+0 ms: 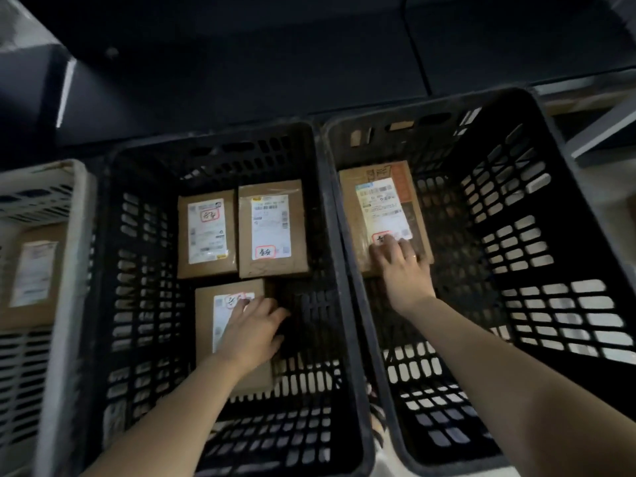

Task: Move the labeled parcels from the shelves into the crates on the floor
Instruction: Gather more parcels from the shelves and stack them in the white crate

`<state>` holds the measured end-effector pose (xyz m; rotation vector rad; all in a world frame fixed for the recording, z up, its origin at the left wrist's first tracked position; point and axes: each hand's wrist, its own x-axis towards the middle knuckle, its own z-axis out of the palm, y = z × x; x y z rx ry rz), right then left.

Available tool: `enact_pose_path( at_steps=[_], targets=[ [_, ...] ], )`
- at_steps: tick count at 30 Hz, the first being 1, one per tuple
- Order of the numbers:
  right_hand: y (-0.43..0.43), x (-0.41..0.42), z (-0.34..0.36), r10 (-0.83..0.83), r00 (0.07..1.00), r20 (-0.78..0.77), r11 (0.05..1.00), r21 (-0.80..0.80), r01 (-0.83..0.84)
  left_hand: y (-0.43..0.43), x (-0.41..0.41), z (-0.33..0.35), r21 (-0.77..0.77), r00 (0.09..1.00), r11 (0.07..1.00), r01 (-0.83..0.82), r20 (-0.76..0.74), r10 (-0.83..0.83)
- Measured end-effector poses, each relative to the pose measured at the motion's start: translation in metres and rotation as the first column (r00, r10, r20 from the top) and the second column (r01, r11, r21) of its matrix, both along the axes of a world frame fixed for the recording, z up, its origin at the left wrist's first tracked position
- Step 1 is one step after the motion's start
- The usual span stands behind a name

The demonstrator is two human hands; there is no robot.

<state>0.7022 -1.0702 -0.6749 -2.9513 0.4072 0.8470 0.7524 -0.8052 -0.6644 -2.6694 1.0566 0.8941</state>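
Lower centre, parcel: a brown cardboard parcel with a white label lay flat on the floor of the middle black slatted plastic crate.
Centre right, parcel: a larger brown labelled box lay in the right black slatted crate.
Risk: likely slight; a careless withdrawal could drag either parcel askew, or the near one could shift against its neighbours.
Left hand: rested flat on the near parcel, fingers relaxed over its label, not clamped.
Right hand: lay spread on the larger box's near edge.
Neighbours: two more labelled boxes sat side by side behind.
Far left: a pale crate held another.
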Motion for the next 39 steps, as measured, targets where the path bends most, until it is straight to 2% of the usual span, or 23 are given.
enact_pose_path(
  at_steps=[3,7,12,15,21,24,28,33,39],
  targets=[
    [0.010,-0.002,-0.004,0.011,1.000,0.003,0.999,-0.033,-0.011,0.026,-0.011,-0.010,0.113,0.995,0.989,0.091,-0.051,-0.086],
    [0.015,-0.002,-0.011,0.070,0.998,0.002,0.995,-0.078,-0.069,0.042,-0.021,-0.026,0.150,0.988,0.979,0.141,-0.091,-0.128],
    [0.022,0.000,-0.013,-0.001,0.999,0.048,0.999,-0.035,0.003,0.049,-0.002,-0.027,0.184,0.989,0.982,0.049,-0.144,-0.022],
    [0.025,0.000,-0.012,-0.049,0.997,0.063,0.999,0.007,0.048,0.053,0.012,-0.022,0.184,0.990,0.981,-0.054,-0.115,0.076],
    [0.027,0.002,-0.007,-0.099,0.994,0.042,0.993,0.071,0.096,0.042,0.006,-0.020,0.195,0.978,0.967,-0.163,-0.097,0.184],
    [0.027,0.005,0.003,-0.115,0.993,0.006,0.990,0.084,0.114,0.035,0.012,-0.013,0.213,0.980,0.963,-0.164,-0.077,0.183],
    [0.027,0.000,0.018,-0.002,1.000,0.001,1.000,0.006,0.002,0.021,0.014,0.005,0.091,0.990,0.986,-0.138,0.031,0.136],
    [0.032,-0.015,0.053,-0.040,0.994,0.105,0.999,-0.016,0.042,0.012,0.013,0.043,-0.017,0.989,0.995,-0.098,0.111,0.099],
    [0.038,-0.033,0.133,-0.020,0.976,0.216,0.998,-0.056,0.033,0.016,-0.001,0.125,-0.138,0.973,0.987,-0.085,0.202,0.112]
  ],
)
